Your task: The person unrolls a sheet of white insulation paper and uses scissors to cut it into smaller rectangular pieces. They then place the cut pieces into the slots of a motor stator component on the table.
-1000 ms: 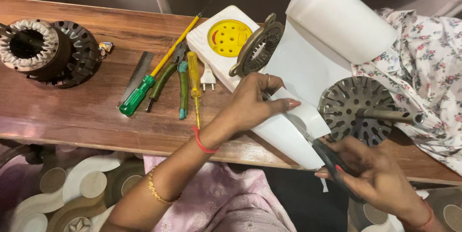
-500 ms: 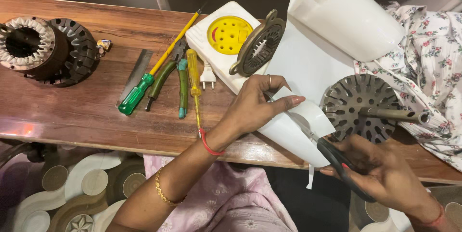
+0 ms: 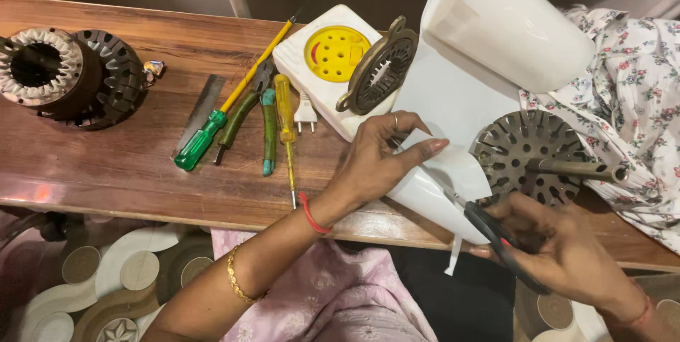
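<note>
Screwdrivers [image 3: 212,129], pliers [image 3: 258,119], a wound stator [image 3: 42,73] and floral cloth [image 3: 637,101] lie about.

I see my left grip [image 3: 379,161] pressing down the white sheet [image 3: 453,101] on the table [image 3: 127,172], while my right grip [image 3: 559,253] just beside it closes black scissors [image 3: 496,232] on the sheet's edge.

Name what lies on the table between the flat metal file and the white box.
Head view: green-handled screwdriver, pliers, yellow screwdriver and a small white plug lie between file and white box.
</note>
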